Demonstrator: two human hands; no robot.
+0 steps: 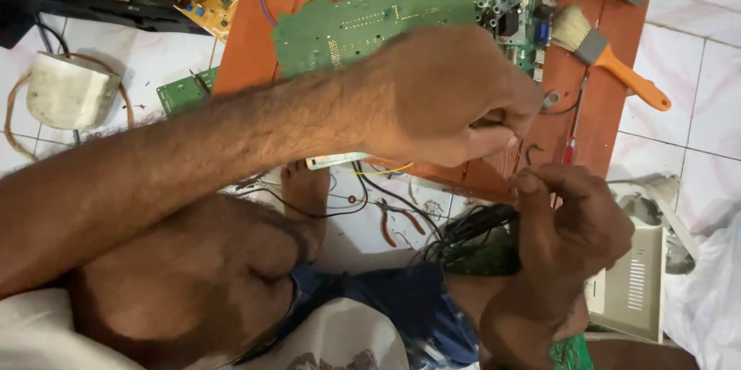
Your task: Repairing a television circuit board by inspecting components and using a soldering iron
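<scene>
My left hand (448, 96) reaches across from the left, fingers pinched together over the edge of an orange-brown wooden board (247, 38). My right hand (567, 223) rises from below with fingertips pinched just under the left hand's. A thin wire seems to run between the two pinches, but it is too fine to make out. A bundle of black wires (471, 227) trails from under my right hand toward my lap. Behind my left hand, a large green circuit board (363, 23) lies on the wooden board.
A paintbrush with an orange handle (610, 57) and a red-handled screwdriver (571, 142) lie on the board's right side. Red-handled pliers (394, 219) rest on the white tile floor by my foot. A white roll (69, 92) sits left; a cream plastic casing (633, 285) sits right.
</scene>
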